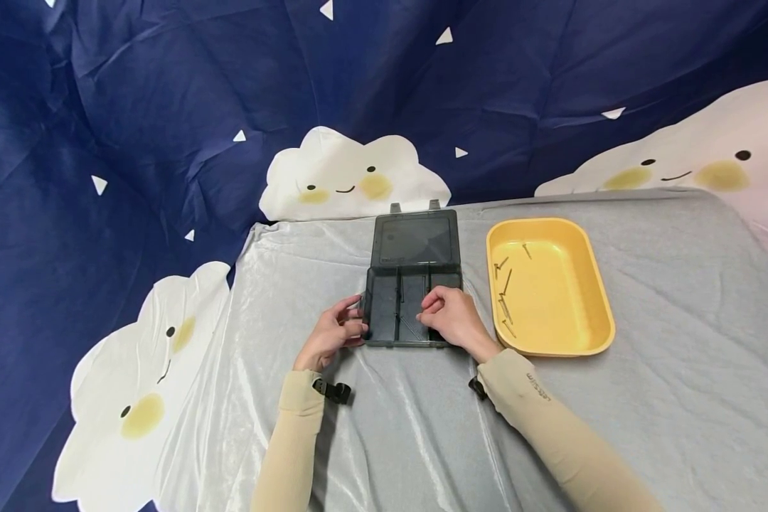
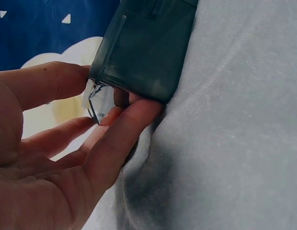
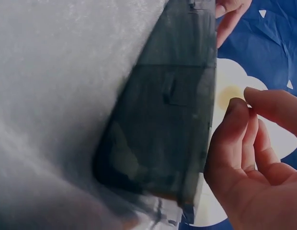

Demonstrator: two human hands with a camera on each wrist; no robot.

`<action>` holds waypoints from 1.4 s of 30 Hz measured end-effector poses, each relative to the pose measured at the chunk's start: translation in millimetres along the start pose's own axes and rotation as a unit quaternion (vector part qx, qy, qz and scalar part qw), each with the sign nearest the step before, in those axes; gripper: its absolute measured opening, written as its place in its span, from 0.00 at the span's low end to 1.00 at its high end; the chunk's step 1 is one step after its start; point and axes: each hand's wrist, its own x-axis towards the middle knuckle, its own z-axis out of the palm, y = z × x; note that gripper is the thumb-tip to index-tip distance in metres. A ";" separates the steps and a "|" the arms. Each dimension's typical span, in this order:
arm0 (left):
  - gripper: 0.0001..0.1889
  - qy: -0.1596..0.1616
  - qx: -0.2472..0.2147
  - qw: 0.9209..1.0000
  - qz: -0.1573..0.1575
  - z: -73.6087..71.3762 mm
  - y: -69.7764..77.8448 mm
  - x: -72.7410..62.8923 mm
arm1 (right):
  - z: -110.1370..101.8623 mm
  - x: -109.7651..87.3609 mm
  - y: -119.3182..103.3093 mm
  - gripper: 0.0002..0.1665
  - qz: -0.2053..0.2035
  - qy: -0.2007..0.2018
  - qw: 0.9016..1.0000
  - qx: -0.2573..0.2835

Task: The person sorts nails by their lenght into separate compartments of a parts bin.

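Observation:
A dark, see-through compartment box (image 1: 381, 306) lies on the grey cloth, its lid (image 1: 416, 238) folded back. My left hand (image 1: 336, 331) grips the box's left side; the left wrist view shows thumb and fingers at its corner and rim. Over the right part of the box is my right hand (image 1: 451, 313), fingers bent. In the right wrist view the thumb and index fingertips (image 3: 239, 103) come close together with nothing visible between them. A long thin screw (image 1: 411, 328) lies in the middle compartment below that hand, and more thin screws show along the dividers.
A yellow tray (image 1: 604, 320) stands to the right of the box, with several thin screws (image 1: 507, 283) along its left side. Grey cloth (image 1: 678, 284) covers the table. Behind it hangs a dark blue curtain (image 1: 384, 71) with white clouds.

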 end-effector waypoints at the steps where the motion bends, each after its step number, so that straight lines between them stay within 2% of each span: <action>1: 0.39 -0.002 -0.001 1.000 0.000 0.0 -0.2 0.0 | -0.8 -0.4 -0.3 0.09 -0.001 0.002 1.000 0.002; 17: 0.39 -0.009 0.008 1.000 0.001 -0.5 0.1 0.3 | -27.2 -9.4 -14.4 0.09 -0.030 0.031 0.999 0.005; 23: 0.39 -0.005 0.004 1.000 0.003 0.2 0.1 0.8 | -45.5 -15.9 -20.2 0.09 -0.049 0.062 0.997 -0.004; 28: 0.38 0.005 0.003 1.000 0.002 1.0 -0.4 0.6 | -62.5 -20.4 -22.9 0.09 -0.057 0.089 0.994 0.013; 42: 0.36 0.012 0.009 1.000 0.009 2.7 0.3 -1.5 | -106.9 -32.8 -14.3 0.11 -0.054 0.139 0.989 -0.009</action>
